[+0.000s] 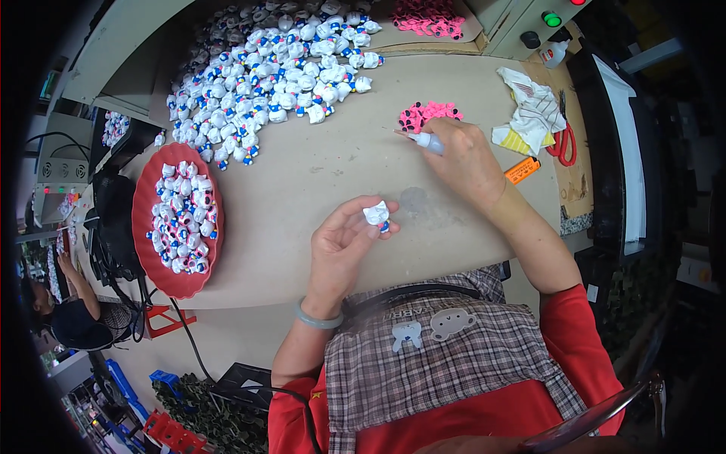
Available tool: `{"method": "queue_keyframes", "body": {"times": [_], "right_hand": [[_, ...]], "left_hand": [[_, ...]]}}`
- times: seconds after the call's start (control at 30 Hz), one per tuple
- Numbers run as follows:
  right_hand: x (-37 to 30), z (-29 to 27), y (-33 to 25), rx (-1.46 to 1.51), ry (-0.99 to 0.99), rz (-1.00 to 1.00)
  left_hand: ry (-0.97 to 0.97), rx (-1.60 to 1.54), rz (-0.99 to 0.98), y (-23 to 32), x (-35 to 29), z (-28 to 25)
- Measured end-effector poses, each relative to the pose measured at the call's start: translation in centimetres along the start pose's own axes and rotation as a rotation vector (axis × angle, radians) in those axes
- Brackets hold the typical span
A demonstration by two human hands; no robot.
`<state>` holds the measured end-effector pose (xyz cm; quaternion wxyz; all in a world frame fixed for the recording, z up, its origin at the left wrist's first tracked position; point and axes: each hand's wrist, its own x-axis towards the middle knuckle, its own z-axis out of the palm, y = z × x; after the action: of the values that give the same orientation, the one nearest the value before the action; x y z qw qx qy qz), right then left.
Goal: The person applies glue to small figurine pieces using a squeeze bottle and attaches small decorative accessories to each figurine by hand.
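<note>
My left hand pinches a small white figurine with blue and yellow parts between thumb and fingers, just above the table. In my right hand is a small translucent squeeze bottle with a thin tip. That tip points left, close to a little pile of pink pieces with dark spots. Beyond my left hand spreads a large heap of similar white and blue figurines. A red scalloped dish at the left holds many more, some showing pink.
More pink pieces lie at the back. To the right are a crumpled white cloth, red-handled scissors and a flat orange object. A green button sits on the frame. Another person works at far left.
</note>
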<state>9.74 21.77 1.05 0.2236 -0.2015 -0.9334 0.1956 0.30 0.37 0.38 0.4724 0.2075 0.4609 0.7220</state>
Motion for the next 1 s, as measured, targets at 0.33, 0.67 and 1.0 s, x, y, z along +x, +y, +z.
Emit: {"method": "queue_keyframes", "body": {"times": [0.33,0.67,1.0], "right_hand": [[-2.7,-2.8,-2.3,1.131,-0.352,0.504],[-5.3,-1.5,-4.4,1.297,-0.407,0.455],[-5.3,-1.0,-5.2,1.135,-0.360,0.461]], "left_hand": [[-0.014,0.027,0.000,-0.2,0.1,-0.1],[0.023,0.117,0.007,-0.2,0.0,0.9],[0.008,0.145,-0.020,-0.6,-0.2,0.8]]}}
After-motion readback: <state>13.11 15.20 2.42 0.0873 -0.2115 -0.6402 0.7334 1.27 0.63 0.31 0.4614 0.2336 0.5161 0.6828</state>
